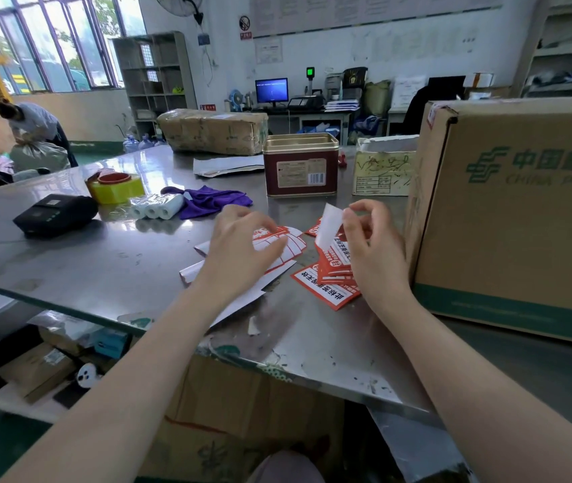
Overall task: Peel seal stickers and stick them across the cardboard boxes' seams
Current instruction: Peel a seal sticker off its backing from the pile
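Note:
My left hand (239,245) pinches a red-and-white seal sticker (282,240) just above several white backing sheets (242,298) lying on the steel table (103,259). My right hand (375,245) pinches a white backing strip (329,226) that curls up off the sticker on top of a pile of red seal stickers (329,280). A large brown China Post cardboard box (521,217) stands on the table right beside my right hand.
A dark red tin (301,167) and a small pale box (383,169) stand behind the stickers. To the left lie a purple cloth (214,200), white paper rolls (157,207), yellow tape (115,188) and a black label printer (55,214). A wrapped parcel (213,130) sits farther back.

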